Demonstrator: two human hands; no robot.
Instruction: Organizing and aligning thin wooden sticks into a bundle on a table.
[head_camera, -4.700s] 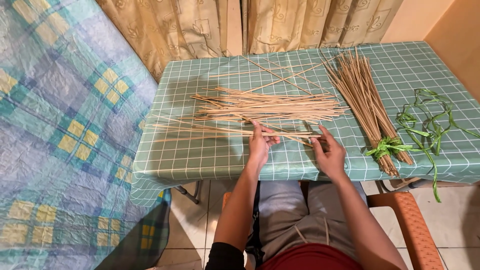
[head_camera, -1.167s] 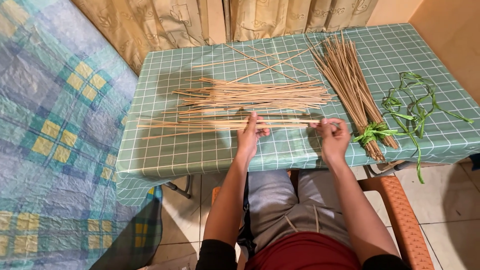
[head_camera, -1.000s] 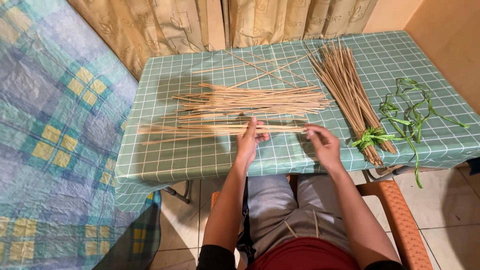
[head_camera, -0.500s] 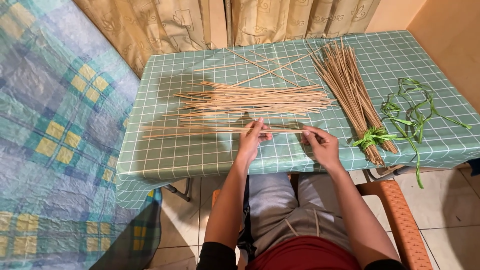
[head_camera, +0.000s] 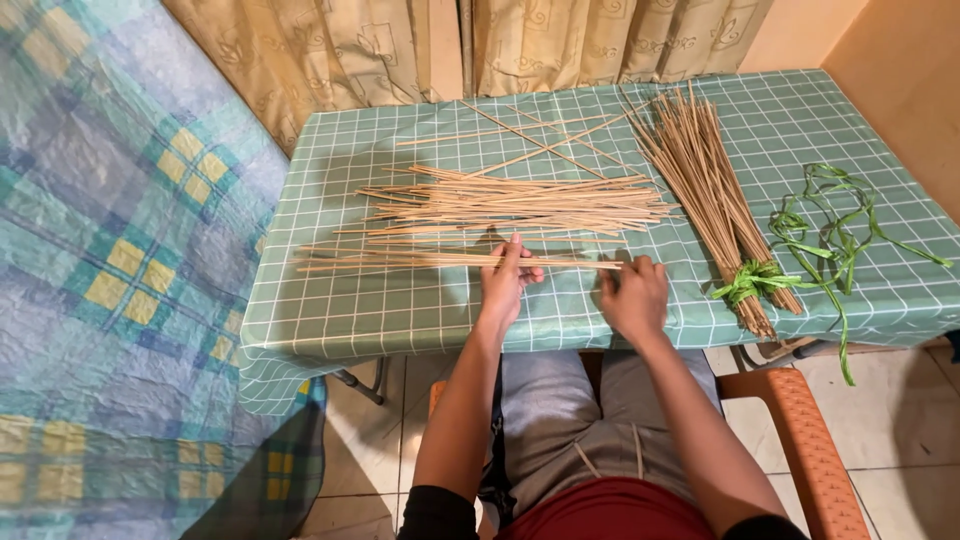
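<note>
I see my left hand lying flat, fingers stretched forward and pressed down on the near row of sticks, which looks like a way to keep them side by side and stop them rolling. My right hand sits at the right-hand tips of that same row, fingers curled; I cannot tell whether it pinches a stick end or only butts against the tips to square them up.

Taking the row as the landmark: it lies crosswise on the table, just in from the front edge. Just behind it is a looser pile of the same sticks, a few stray ones crossing at angles farther back. To its right a thick bundle runs front to back, tied at its near end with green ribbon, more ribbon trailing off beyond.

The sticks are thin, straight, pale tan and long, with slightly uneven ends.
</note>
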